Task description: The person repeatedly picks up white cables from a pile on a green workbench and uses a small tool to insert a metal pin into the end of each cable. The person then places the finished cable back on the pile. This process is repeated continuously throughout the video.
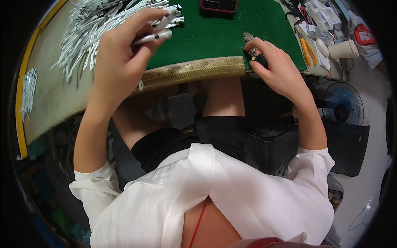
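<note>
My left hand (120,56) is raised over the near left part of the green mat. Thumb and fingers close on white cable pieces (153,38) whose ends carry small black marks. Beside and behind that hand spreads a large heap of similar white cables (80,39). My right hand (281,70) rests at the right part of the mat, curled around a short black-handled tool (260,60) with a yellowish band; its exact kind is unclear. The fingertips are at a small pile of tiny greyish metal parts (247,37), too small to name.
A smaller white cable bundle (29,93) lies at the table's left edge. A black-and-red device (219,5) sits at the far middle. On the right are orange-handled pliers (307,51), a white cup (344,49) and plastic bags. A fan (341,108) stands below.
</note>
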A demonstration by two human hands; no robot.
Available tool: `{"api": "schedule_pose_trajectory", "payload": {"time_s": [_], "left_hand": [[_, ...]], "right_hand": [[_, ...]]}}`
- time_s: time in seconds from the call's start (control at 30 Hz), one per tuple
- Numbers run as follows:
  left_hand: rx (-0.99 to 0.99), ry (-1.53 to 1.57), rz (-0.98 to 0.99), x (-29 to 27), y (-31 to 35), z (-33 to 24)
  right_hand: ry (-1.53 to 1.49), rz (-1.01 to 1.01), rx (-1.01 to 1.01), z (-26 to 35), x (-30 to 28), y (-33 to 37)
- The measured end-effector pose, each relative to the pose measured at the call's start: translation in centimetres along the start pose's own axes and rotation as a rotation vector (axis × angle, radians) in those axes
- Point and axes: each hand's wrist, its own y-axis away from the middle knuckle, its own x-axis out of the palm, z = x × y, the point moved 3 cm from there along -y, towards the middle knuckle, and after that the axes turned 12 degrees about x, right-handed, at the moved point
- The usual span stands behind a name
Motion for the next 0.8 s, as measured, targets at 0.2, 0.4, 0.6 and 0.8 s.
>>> {"api": "schedule_pose_trajectory", "payload": {"time_s": [0.2, 0.4, 0.6, 0.8], "left_hand": [[-0.104, 0.368, -0.076, 2.1, 1.0, -0.9], [0.043, 0.134, -0.187, 2.8, 1.4, -2.3], [0.225, -0.138, -0.2, 3.3, 1.0, -3.6], [0.281, -0.142, -0.259, 3.2, 1.2, -3.2]], "right_hand": [[0.025, 0.022, 0.018, 1.1, -0.3, -0.4], [-0.032, -0.001, -0.001, 1.8, -0.3, -0.1], [-1.167, 0.354, 0.068, 7.7, 0.2, 1.9], [-1.31, 0.367, 0.078, 9.6, 1.7, 1.7]]}}
